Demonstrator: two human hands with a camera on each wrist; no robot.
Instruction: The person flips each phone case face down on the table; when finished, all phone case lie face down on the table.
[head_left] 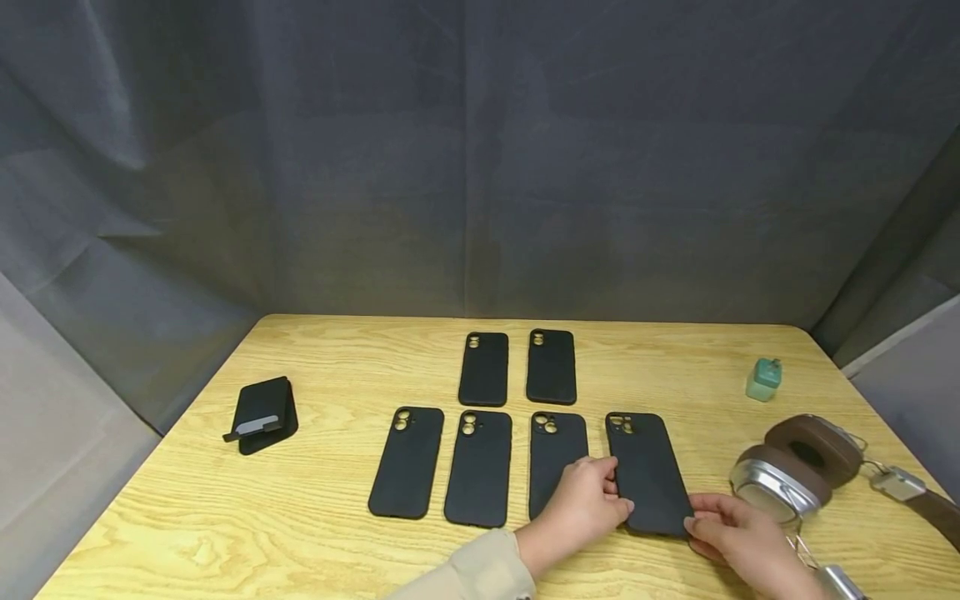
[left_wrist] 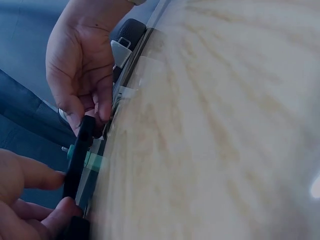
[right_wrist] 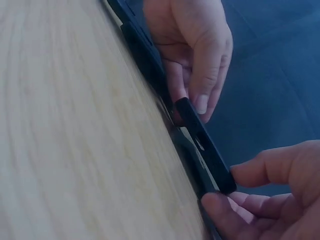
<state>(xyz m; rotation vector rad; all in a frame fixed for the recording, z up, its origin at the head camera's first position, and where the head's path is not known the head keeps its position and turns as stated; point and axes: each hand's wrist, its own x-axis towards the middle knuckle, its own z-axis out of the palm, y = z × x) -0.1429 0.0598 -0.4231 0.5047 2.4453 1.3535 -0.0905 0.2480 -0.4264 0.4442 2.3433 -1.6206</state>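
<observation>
Both hands are on a black phone case, the rightmost of the front row, its camera cutouts at the far left corner. My left hand pinches its left edge, fingertips and thumb at the rim. The right hand pinches the near right corner. In the right wrist view the case appears edge-on, its near end lifted slightly off the table, between the left hand and right hand. Beside it, another black phone case lies partly behind the left hand.
Two more black cases continue the front row; two others lie behind. A black folding stand is at left on the wooden table. Brown headphones sit close to the right hand, a small green box beyond.
</observation>
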